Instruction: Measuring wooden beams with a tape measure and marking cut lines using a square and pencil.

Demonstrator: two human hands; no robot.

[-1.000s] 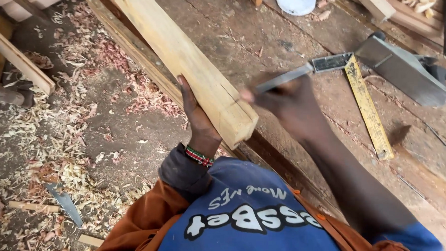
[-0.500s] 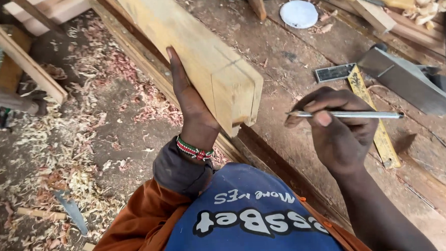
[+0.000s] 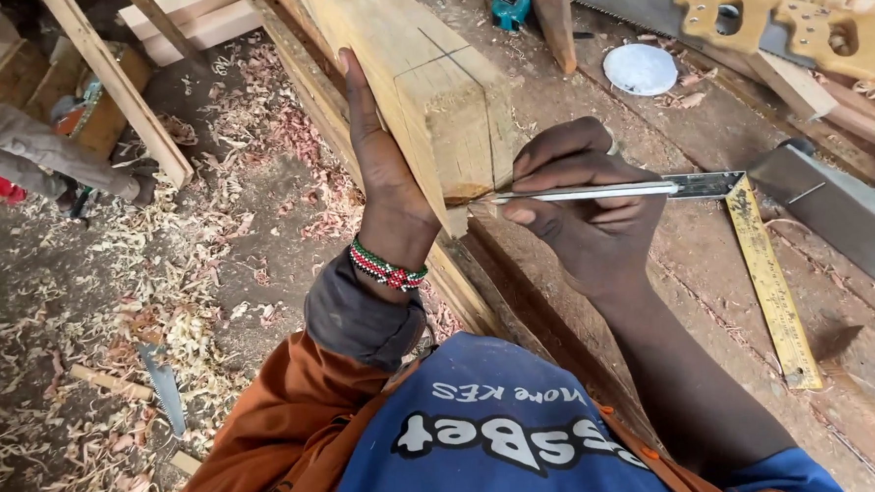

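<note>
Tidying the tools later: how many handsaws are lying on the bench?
2. Both lie at the top right, overlapping: one wooden-handled handsaw with its blade running left, the second handsaw just right of it. More may be outside the view.

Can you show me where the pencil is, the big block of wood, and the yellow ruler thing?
pencil point(image 3: 593, 192): head view, on the middle of its thin silvery shaft, in the right hand point(image 3: 583, 205).
wooden beam point(image 3: 389, 41): head view, on its top face.
yellow ruler point(image 3: 769, 281): head view, on the middle of its blade, on the bench.

- The beam point(image 3: 421, 89) runs off the edge at 12 o'clock.
- The saw point(image 3: 742, 11) is cut off there too.
- The right hand point(image 3: 583, 205) hides the pencil's point(image 3: 593, 192) middle.
</note>
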